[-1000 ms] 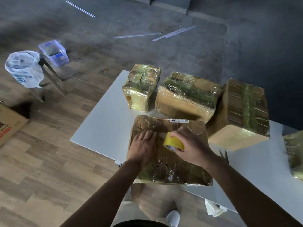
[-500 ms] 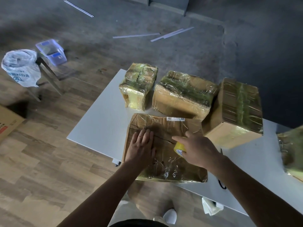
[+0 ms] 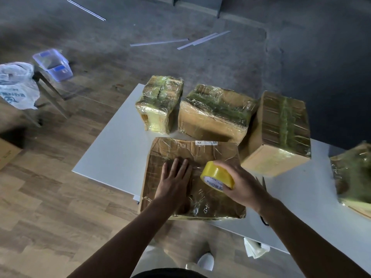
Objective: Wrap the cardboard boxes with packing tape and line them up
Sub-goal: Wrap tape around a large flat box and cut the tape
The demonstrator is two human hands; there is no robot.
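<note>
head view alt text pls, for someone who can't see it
A person's left hand presses flat on a tape-wrapped box at the near edge of a white table, while the right hand grips a yellow tape roll over it. More wrapped boxes stand behind it.

Dim light; a wood-plank floor (image 3: 50, 217) nearby meets a dark grey floor (image 3: 180, 73) beyond, where thin pale strips (image 3: 158, 42) lie scattered; a white worktop (image 3: 112, 157) stands over the planks; a clear tub (image 3: 53, 64) at left.
</note>
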